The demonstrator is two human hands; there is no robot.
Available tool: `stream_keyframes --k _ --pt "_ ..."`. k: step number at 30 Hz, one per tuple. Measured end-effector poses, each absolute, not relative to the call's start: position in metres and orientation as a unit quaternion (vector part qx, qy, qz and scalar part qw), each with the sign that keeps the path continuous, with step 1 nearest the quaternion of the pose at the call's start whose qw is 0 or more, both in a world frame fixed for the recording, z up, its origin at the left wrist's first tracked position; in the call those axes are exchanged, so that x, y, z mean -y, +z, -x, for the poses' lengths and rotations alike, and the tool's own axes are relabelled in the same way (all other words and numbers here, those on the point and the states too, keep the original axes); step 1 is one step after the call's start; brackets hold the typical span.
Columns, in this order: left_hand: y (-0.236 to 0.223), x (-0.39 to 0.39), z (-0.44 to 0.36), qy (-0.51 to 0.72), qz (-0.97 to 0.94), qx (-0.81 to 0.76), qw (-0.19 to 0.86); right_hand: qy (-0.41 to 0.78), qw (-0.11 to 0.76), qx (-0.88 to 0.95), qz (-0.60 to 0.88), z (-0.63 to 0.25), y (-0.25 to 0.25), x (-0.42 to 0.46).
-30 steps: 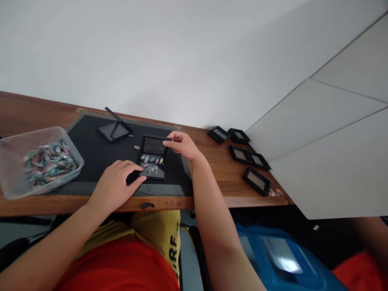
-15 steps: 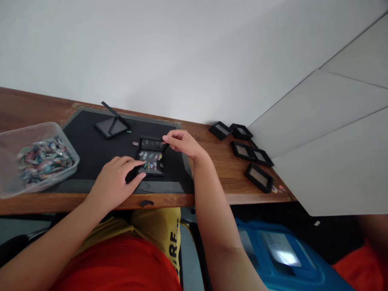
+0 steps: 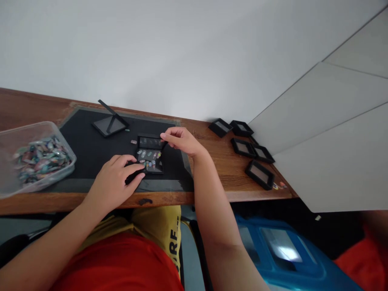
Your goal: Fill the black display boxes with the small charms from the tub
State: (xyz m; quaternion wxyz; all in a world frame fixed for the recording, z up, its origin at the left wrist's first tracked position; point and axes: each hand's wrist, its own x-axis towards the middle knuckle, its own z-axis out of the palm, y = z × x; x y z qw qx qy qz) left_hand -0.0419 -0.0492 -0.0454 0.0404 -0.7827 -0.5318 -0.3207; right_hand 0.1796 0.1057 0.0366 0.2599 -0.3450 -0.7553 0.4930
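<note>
A small black case (image 3: 154, 171) with a hinged lid (image 3: 149, 142) stands open on the black mat (image 3: 100, 161). Several decorated press-on nails (image 3: 148, 154) lie in rows inside it. At the case's upper right corner, my right hand (image 3: 181, 140) pinches the lid's edge between thumb and fingers. My left hand (image 3: 117, 178) rests at the case's left side, thumb and index finger apart. Its index fingertip touches or hovers over the lower row of nails; which one, I cannot tell. Beyond the lid lie a loose pinkish nail (image 3: 133, 142) and a green one (image 3: 127, 130).
On the left stands a clear plastic tub (image 3: 72, 163) heaped with nails. Another open black case (image 3: 109, 125) sits at the mat's back. Several black boxes (image 3: 260, 174) are on the wooden table's right. Below is a blue plastic stool (image 3: 257, 238); another person's red clothing (image 3: 360, 258) shows lower right.
My left index fingertip has shifted slightly down over the lower row of nails. My right hand stays at the lid. The whole view has moved slightly.
</note>
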Motion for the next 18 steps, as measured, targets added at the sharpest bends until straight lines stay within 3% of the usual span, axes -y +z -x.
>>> stream_keyframes --k 18 --pt "-0.0439 0.0541 0.0357 -0.293 0.793 0.526 0.093 0.489 0.260 0.761 0.337 -0.1797 0.0356 -0.1071"
